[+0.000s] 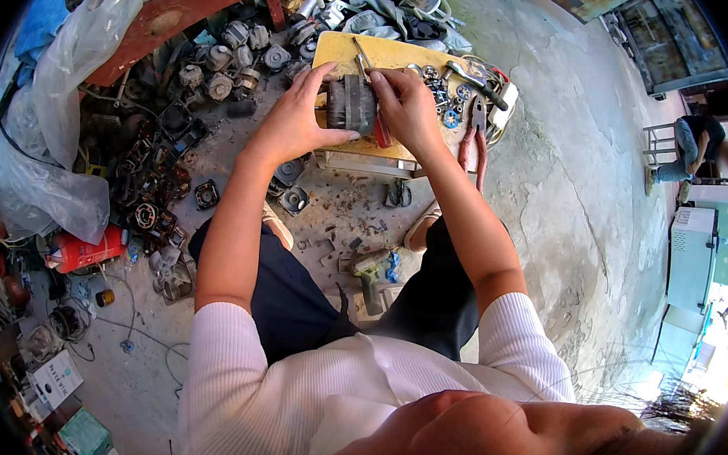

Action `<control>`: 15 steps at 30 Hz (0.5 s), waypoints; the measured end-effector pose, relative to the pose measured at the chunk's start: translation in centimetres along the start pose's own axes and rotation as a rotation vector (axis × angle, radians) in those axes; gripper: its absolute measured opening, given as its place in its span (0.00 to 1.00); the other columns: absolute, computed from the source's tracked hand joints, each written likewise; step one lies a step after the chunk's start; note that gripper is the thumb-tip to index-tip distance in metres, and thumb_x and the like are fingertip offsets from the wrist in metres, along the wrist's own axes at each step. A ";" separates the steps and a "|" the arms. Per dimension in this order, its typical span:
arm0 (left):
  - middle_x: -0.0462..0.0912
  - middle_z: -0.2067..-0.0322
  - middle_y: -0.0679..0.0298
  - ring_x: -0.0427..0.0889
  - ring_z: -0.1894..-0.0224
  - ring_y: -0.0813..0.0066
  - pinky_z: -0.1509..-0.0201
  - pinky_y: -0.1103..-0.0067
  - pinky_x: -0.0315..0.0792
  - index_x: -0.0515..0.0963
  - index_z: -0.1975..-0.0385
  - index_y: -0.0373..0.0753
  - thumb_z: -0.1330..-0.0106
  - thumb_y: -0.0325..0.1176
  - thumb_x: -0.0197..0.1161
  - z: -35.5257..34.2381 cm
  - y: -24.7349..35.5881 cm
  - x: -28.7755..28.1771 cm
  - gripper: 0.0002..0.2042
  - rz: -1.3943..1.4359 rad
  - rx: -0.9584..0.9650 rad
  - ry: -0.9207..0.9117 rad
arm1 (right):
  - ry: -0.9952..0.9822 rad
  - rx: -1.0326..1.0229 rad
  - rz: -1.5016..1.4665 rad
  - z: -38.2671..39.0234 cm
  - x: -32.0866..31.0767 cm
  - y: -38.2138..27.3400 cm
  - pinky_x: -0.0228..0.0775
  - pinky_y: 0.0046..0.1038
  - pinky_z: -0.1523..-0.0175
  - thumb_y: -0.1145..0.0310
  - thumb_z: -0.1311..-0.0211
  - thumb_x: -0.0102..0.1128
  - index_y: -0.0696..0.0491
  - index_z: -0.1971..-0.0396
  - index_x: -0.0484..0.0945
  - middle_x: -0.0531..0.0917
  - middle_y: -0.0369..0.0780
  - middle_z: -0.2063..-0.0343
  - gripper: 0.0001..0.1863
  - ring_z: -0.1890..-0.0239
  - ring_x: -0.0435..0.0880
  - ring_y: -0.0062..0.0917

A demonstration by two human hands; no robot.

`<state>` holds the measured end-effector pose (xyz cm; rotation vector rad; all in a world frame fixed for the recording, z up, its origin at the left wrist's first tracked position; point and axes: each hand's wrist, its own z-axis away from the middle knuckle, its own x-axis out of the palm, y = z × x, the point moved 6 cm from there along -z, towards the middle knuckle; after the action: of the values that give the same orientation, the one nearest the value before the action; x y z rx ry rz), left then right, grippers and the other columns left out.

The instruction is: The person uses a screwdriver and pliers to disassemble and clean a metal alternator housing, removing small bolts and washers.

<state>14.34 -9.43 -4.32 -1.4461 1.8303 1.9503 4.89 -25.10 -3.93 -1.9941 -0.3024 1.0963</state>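
Note:
My left hand point(296, 126) is curved round a dark cylindrical metal motor part point(351, 107) above a low yellow board-topped table point(333, 46), thumb below it and fingers above. My right hand point(406, 109) is closed at that part's right side, fingertips at its upper edge beside a thin metal rod point(360, 50). A red handle point(381, 134) shows under this hand. To the right on the table lie small rings and parts point(455, 100), a hammer point(481, 81) and red-handled cutting pliers point(479, 141) hanging over the edge.
Motor housings point(219, 68), wire coils, plastic sheeting point(53, 183) and a red container point(83, 248) crowd the left. A green power drill point(368, 274) lies between my feet. Concrete floor point(548, 179) stretches right toward another person point(691, 146) bent beside metal cabinets point(686, 241).

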 end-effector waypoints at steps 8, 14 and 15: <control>0.72 0.43 0.59 0.72 0.39 0.57 0.36 0.66 0.68 0.66 0.38 0.46 0.56 0.40 0.80 -0.1 1.1 0.0 0.41 0.013 0.051 -0.022 | -0.133 0.305 -0.237 -0.9 1.3 3.4 0.70 0.25 0.71 0.54 0.37 0.65 0.58 0.66 0.87 0.83 0.40 0.82 0.19 0.82 0.78 0.19; 0.72 0.44 0.59 0.72 0.39 0.57 0.37 0.67 0.69 0.68 0.40 0.45 0.56 0.40 0.80 -0.2 1.0 0.1 0.40 0.054 0.059 -0.011 | -0.141 0.272 -0.377 -0.8 1.6 4.4 0.68 0.22 0.73 0.60 0.36 0.64 0.60 0.63 0.86 0.84 0.35 0.81 0.16 0.82 0.76 0.15; 0.72 0.44 0.59 0.72 0.39 0.57 0.37 0.67 0.69 0.67 0.40 0.45 0.56 0.40 0.80 -0.2 0.8 0.2 0.40 0.045 0.048 -0.011 | -0.147 0.279 -0.388 -0.7 1.6 4.4 0.68 0.22 0.73 0.61 0.36 0.64 0.60 0.62 0.86 0.84 0.35 0.81 0.15 0.82 0.76 0.14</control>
<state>13.85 -9.90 -3.84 -1.3897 1.9082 1.9162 5.71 -27.41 -8.03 -1.5323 -0.5564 0.9748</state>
